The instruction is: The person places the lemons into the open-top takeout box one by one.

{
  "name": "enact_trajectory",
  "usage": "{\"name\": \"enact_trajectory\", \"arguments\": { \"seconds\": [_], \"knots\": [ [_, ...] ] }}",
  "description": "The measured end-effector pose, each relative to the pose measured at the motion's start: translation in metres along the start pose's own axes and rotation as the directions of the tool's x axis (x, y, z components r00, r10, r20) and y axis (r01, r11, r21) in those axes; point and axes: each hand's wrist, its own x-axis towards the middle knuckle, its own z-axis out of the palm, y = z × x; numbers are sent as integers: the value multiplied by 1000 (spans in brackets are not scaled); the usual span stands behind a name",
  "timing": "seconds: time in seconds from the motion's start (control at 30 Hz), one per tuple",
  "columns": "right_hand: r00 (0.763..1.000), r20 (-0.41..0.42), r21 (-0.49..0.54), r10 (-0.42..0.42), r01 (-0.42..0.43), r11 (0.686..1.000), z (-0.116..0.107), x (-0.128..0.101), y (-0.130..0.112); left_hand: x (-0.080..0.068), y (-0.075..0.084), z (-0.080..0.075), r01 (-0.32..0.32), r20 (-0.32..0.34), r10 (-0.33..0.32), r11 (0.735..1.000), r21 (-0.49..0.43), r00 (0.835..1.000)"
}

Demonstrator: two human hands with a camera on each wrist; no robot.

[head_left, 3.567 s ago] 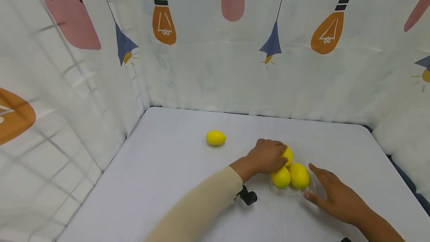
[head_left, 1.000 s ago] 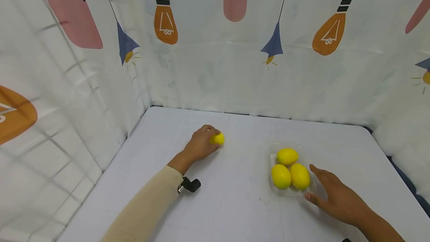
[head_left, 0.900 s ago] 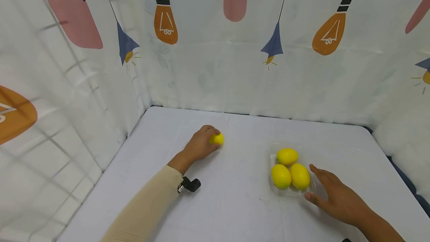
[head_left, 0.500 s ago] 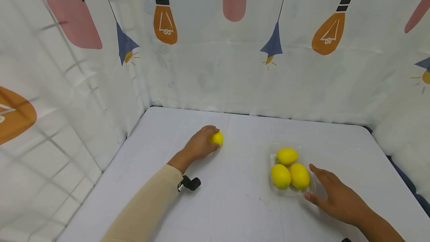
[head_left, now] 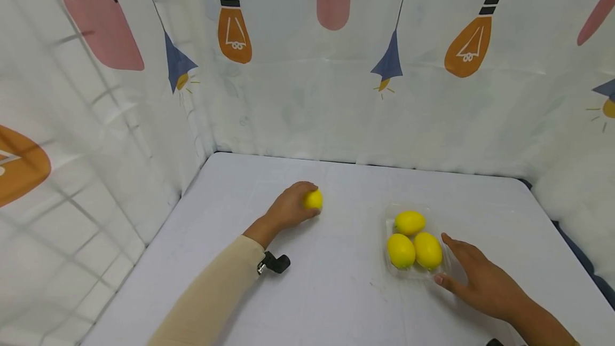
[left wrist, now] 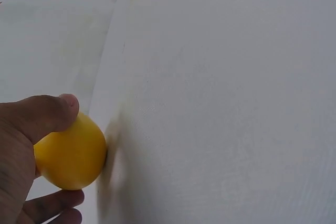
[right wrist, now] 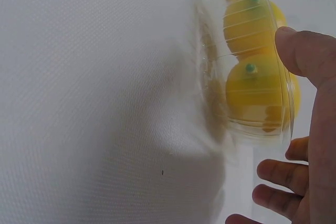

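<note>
My left hand (head_left: 291, 207) holds a yellow lemon (head_left: 313, 199) at the table's back left, thumb on one side and fingers on the other. In the left wrist view the lemon (left wrist: 73, 153) sits between thumb and fingers, close to the table surface. Three more lemons (head_left: 401, 250) lie together in a clear plastic container (head_left: 395, 209) on the right. Beside that container is my right hand (head_left: 485, 282), its fingers apart. In the right wrist view its thumb is at the container's rim (right wrist: 287, 98); whether it presses there I cannot tell.
A white table (head_left: 336, 292) lies under everything. White curtains (head_left: 307, 105) printed with lamps and bulbs stand along its back and left sides. A black camera mount (head_left: 276, 263) sticks out from the left wrist.
My left hand has left the lemons in the container and moved left to the lone lemon, gripping it. Lately it has shifted slightly right with it. The right hand stays put.
</note>
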Motion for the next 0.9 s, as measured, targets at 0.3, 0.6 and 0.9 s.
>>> {"name": "enact_trajectory", "arguments": {
  "seconds": [0.3, 0.6, 0.9],
  "knots": [
    [1000, 8, 5, -5, 5, 1000, -2, 0, -1, 0, 5, 5, -48, 30, 48, 999, -22, 998],
    [1000, 12, -4, 4, -4, 1000, -3, 0, -2, 0, 21, 9, -128, 38, 130, 991, -44, 991],
    [1000, 16, -2, 8, -8, 1000, -1, 0, -1, 1, 45, 16, -171, 52, 176, 980, -97, 983]
  ]
}}
